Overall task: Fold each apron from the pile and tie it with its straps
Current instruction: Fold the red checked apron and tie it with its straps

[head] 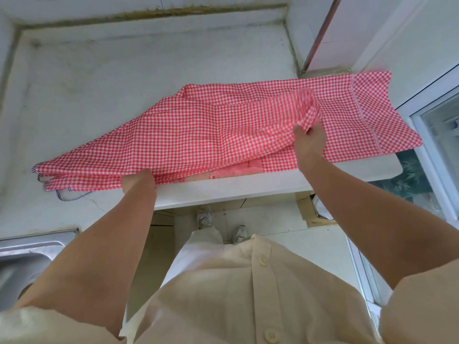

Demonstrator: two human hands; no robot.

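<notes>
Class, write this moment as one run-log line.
stage: folding | apron: red checked, on counter | left hand: holds near edge | right hand: pinches raised fold | strap: loose, untied

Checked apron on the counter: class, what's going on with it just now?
A person at the white counter is folding a red checked apron. The left hand holds its near edge at the left end, while the right hand pinches a raised bunch of cloth toward the right. The apron lies partly folded, and its striped strap trails loose, not yet tied.
</notes>
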